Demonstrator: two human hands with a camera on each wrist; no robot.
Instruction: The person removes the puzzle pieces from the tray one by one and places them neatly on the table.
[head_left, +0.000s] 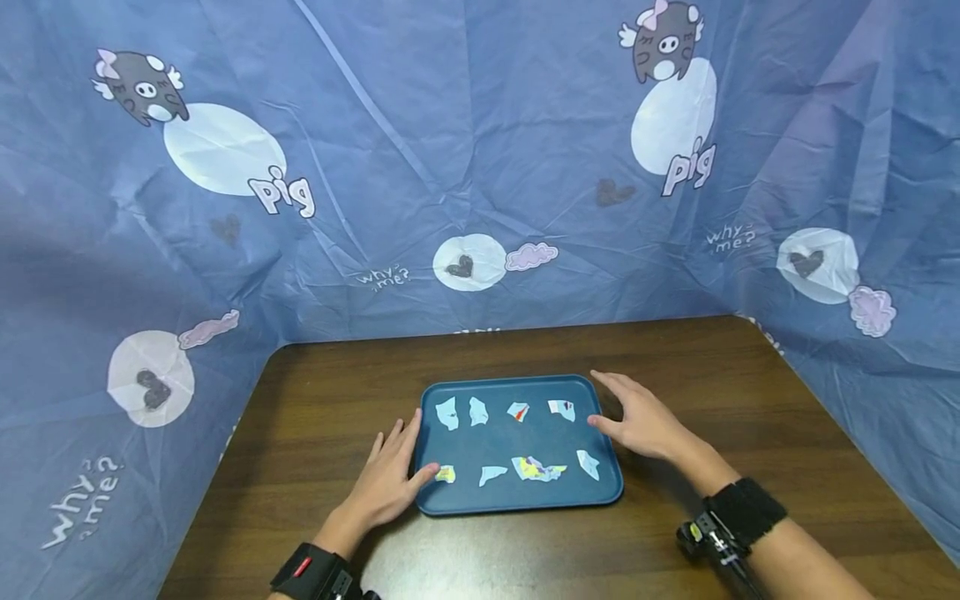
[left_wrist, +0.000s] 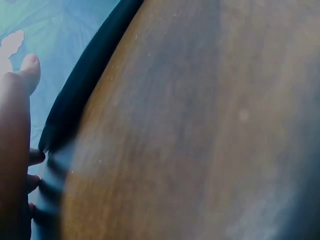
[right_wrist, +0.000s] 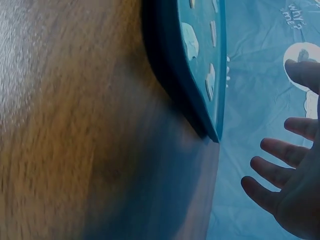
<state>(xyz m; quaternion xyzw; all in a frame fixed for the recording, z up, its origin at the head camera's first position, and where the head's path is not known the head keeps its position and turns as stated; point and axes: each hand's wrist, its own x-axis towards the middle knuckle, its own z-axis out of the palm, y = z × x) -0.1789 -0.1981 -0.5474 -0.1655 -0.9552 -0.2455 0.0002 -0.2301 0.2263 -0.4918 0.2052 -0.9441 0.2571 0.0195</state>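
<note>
A blue rectangular tray bears several torn paper pieces in two rows. Pale blue scraps lie at its back left, beside a piece with a red mark. The biggest piece, yellow and purple, is in the front row. My left hand is at the tray's left edge with fingers extended, its thumb partly covering a small yellow scrap in the head view. My right hand is spread by the right edge. In the right wrist view, the right-hand fingers hold nothing.
A brown wooden table carries the tray. Behind it and at both sides hangs a blue cloth printed with pigs and hearts. Each wrist wears a black strap with a small device.
</note>
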